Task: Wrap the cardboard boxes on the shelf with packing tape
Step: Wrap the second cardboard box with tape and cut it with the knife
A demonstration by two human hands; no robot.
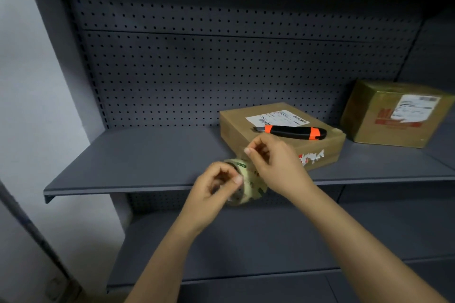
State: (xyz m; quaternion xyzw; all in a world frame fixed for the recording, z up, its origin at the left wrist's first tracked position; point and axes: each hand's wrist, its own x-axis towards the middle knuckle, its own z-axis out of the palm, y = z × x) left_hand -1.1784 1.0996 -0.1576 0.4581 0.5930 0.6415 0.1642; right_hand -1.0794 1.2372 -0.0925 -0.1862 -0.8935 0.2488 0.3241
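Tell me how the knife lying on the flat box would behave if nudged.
The knife looks stiff and light, so it would probably slide rather than roll on the flat box. Its blade tip seems exposed, so grip the handle.

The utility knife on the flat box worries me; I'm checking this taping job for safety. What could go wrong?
The utility knife lies on the flat box with its blade tip seemingly out, near the right hand; shifting the box could slide it off or into that hand. The left hand holds the tape roll in front of the shelf; a slip might drop it.
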